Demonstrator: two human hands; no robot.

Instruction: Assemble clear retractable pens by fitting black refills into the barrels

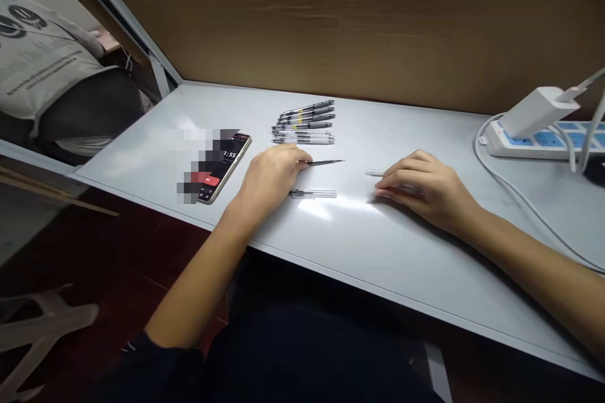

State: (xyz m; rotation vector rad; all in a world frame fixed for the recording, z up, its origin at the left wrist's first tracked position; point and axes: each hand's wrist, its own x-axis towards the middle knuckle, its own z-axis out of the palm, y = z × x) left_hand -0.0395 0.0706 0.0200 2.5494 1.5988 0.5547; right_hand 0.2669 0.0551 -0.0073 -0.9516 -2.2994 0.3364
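My left hand [271,179] rests on the pale grey table top [368,252], its fingertips pinching a thin black pen refill [325,162] that points to the right. Just below those fingers, a clear pen barrel [312,194] lies flat on the table. My right hand [423,192] curls low over a pale pen part [374,173], and the fingers hide much of it. I cannot tell whether that hand grips it. Farther back, several assembled black-and-clear gel pens [305,123] lie side by side in a fanned row.
A phone [222,167] showing a timer lies left of my left hand, partly pixelated. A white charger [532,112] sits on a blue-and-white power strip [534,141] at the right, with white cables. A brown wall [331,12] backs the table. A seated person [47,69] is at the upper left.
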